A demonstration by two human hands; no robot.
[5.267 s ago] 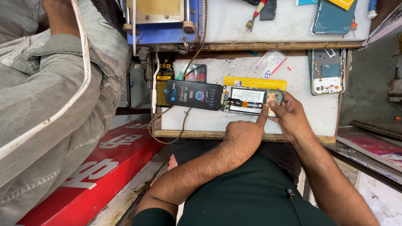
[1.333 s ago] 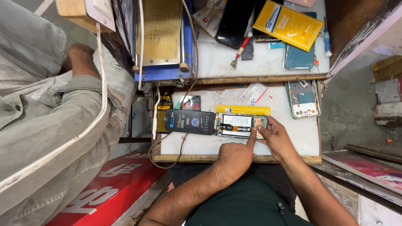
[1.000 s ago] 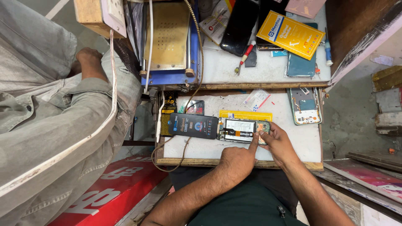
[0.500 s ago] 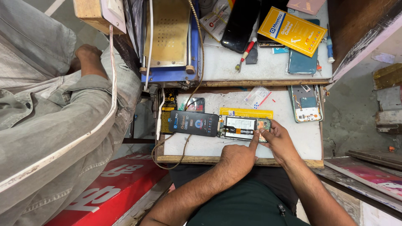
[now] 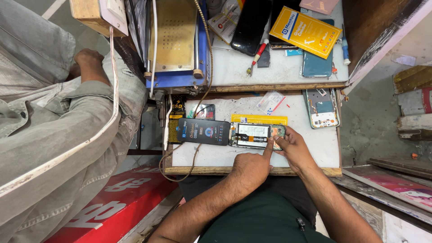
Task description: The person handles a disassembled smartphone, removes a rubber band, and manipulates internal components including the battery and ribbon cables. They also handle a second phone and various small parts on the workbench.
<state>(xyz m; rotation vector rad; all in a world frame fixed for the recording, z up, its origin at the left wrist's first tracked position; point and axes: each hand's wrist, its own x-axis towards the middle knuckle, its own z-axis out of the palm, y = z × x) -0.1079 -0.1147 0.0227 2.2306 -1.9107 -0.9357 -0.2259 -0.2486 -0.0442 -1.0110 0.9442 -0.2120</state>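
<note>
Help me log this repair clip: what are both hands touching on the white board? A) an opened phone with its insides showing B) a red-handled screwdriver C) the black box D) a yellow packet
A: the left hand points a finger onto the opened phone, and the right hand holds its end.

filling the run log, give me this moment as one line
left hand: index fingertip pressing opened phone | right hand: steadying phone's right end | dark box: left of phone | surface: white bench

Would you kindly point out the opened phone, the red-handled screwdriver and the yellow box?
Opened phone [image 5: 253, 135], head view, exposed battery.
Red-handled screwdriver [image 5: 259, 50], head view, red handle.
Yellow box [image 5: 305, 31], head view, flat top.
</note>
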